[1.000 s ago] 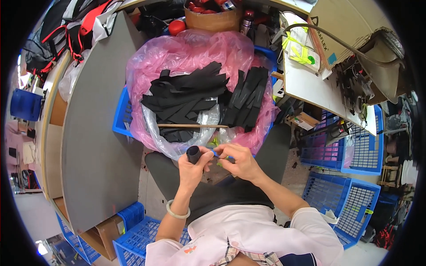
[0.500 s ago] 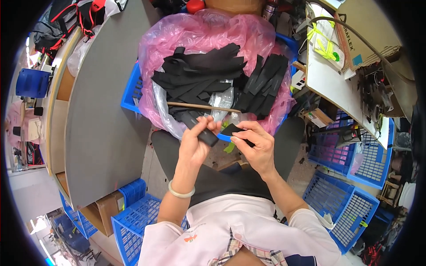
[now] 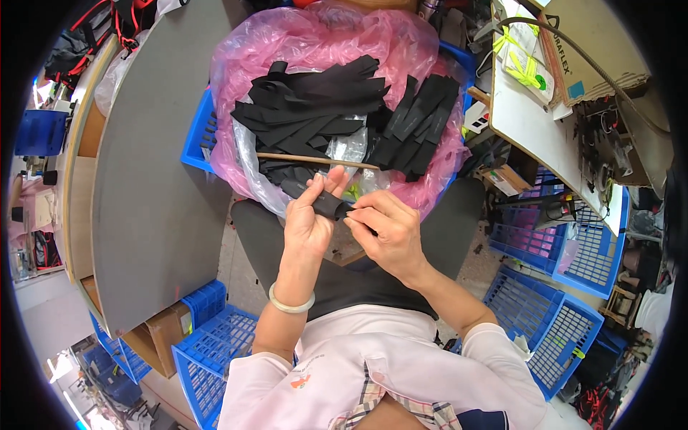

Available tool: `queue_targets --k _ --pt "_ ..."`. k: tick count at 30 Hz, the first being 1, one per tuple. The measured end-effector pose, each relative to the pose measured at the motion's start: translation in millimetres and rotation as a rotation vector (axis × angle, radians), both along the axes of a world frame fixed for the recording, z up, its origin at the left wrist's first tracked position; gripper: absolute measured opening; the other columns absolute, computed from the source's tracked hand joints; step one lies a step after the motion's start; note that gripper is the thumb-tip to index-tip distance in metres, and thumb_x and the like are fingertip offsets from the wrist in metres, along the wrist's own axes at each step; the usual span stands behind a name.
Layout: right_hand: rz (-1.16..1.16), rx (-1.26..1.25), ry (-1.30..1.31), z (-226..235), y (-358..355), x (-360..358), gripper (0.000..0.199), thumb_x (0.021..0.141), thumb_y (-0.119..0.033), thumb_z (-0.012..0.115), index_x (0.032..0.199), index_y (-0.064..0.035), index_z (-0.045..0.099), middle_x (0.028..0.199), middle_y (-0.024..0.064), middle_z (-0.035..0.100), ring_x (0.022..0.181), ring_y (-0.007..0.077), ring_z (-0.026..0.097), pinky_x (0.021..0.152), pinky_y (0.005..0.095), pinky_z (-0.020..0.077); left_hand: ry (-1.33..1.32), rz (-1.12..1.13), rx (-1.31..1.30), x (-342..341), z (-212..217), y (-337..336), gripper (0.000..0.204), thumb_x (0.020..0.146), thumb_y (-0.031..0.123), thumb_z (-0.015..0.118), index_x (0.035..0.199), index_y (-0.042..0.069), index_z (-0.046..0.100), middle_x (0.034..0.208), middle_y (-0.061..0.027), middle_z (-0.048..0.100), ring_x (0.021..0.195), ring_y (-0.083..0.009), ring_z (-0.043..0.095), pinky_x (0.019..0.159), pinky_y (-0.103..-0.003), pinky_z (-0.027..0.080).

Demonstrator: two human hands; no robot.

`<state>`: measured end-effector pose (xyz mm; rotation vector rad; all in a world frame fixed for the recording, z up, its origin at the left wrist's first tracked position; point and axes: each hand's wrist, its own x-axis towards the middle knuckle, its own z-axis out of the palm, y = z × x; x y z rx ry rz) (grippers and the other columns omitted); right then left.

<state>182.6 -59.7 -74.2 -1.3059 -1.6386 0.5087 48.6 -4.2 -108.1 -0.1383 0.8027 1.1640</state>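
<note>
My left hand (image 3: 309, 215) is closed round a black fabric sleeve (image 3: 326, 205), a flat tube of cloth whose end opens toward the right. With thumb and fingers pinched together, my right hand (image 3: 390, 233) grips dark cloth at the edge of that open end; the fingers hide most of it. Just beyond the hands, a heap of black fabric strips (image 3: 308, 100) lies on pink plastic sheeting (image 3: 251, 57) in a blue crate (image 3: 197, 136). A neater bundle of black strips (image 3: 423, 122) is on the crate's right side. A thin wooden stick (image 3: 315, 159) lies across the near part.
To the left stands a grey table (image 3: 158, 179) with a curved edge. A white worktop (image 3: 530, 136) with a cardboard box (image 3: 595, 57) is at the right. Blue baskets (image 3: 537, 315) stand on the floor at both sides. My knees are against the crate's near side.
My right hand has moved left, bringing its black cloth from apart to the sleeve's open end. My left hand has turned the sleeve slightly. The whole view has shifted a little.
</note>
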Motion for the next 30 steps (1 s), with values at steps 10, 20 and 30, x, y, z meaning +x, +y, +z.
queue_targets --k 10,20,30 --pt "0.063 -0.380 0.551 -13 8 -16 0.007 0.072 -0.003 0.066 0.077 0.0021 0.066 0.075 0.0069 0.059 0.072 0.0124 0.055 0.064 0.0237 0.0423 0.309 0.064 0.431 7 14 -1 0.014 0.086 0.003 0.054 0.094 0.002 0.042 0.097 -0.0181 0.058 0.081 -0.0245 0.064 0.092 -0.041 0.046" --pt "-0.010 -0.204 0.423 1 4 -16 0.007 0.072 -0.004 0.066 0.073 0.0026 0.063 0.072 0.0083 0.058 0.065 0.0164 0.056 0.056 0.0275 0.0433 0.064 0.173 0.478 -4 14 6 0.008 0.087 0.005 0.054 0.091 0.006 0.047 0.094 -0.0129 0.056 0.072 -0.0194 0.062 0.091 -0.040 0.046" --pt "-0.006 0.150 -0.044 -3 12 -20 0.012 0.062 0.002 0.068 0.068 0.0003 0.058 0.072 0.0088 0.057 0.059 0.0228 0.056 0.050 0.0303 0.0445 0.005 0.168 0.294 0 1 3 0.007 0.087 0.003 0.054 0.088 0.005 0.048 0.091 -0.0126 0.057 0.074 -0.0194 0.062 0.093 -0.039 0.046"
